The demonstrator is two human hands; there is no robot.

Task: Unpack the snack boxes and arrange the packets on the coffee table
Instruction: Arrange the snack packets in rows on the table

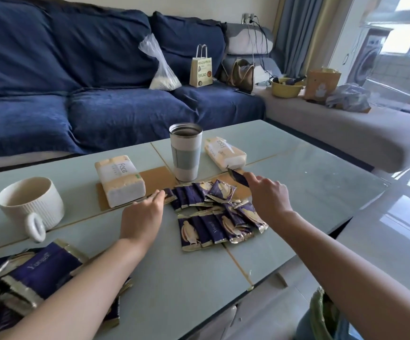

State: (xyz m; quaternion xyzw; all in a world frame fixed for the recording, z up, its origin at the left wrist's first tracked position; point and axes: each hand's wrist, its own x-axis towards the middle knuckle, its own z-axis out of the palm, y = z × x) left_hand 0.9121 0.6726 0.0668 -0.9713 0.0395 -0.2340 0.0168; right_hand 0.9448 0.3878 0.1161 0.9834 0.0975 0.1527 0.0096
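Two rows of packets [213, 212] lie mid-table [309, 177], overlapped to save room. Left hand [145, 212], fingers straight, steadies the far row's left end; right hand [265, 192] pinches one packet [238, 179] above its right end, likely next. Unsorted heap [34, 278] near left.

Tumbler [185, 153] and 2 tissue packs [120, 184] [224, 153] wall off the back; bare tabletop [321, 182] lies open right of the packets [213, 217].

packets [213, 212] before tumbler [185, 152]
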